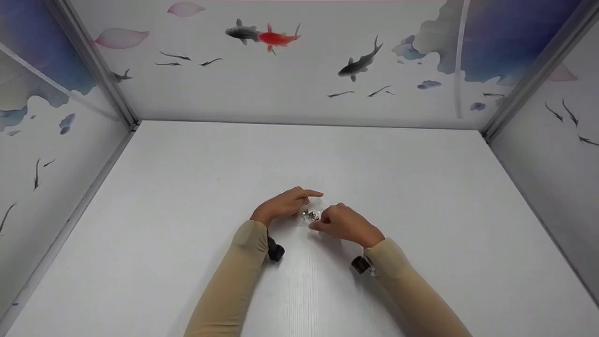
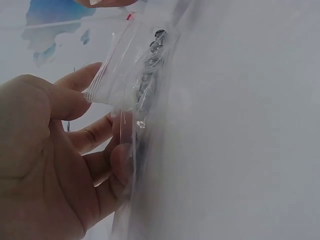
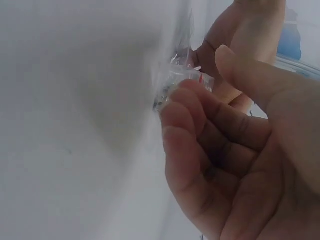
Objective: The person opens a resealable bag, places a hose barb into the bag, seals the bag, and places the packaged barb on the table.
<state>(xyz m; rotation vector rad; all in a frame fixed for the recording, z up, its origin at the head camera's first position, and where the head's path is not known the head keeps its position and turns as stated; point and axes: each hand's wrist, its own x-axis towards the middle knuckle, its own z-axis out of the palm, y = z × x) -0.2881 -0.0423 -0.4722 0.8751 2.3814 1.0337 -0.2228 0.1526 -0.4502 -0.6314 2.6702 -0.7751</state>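
A small clear zip bag [image 1: 316,204] [image 2: 118,75] lies near the middle of the white table, with several small shiny metal parts [image 1: 310,215] [image 2: 151,62] inside. My left hand [image 1: 285,204] pinches the bag's zip edge between thumb and index finger, as the left wrist view shows. Its other fingers lie bent along the bag's side. From the right, my right hand [image 1: 347,225] [image 3: 225,145] has its fingertips right at the bag. Those fingers are loosely bent, and the thumb stands apart from them. In the right wrist view they hide part of the bag [image 3: 186,75].
The white table [image 1: 402,178] is bounded by a back wall [image 1: 299,89] and side walls printed with fish and blue patches. A black wrist camera [image 1: 276,252] sits under the left sleeve cuff, another camera [image 1: 360,265] under the right one.
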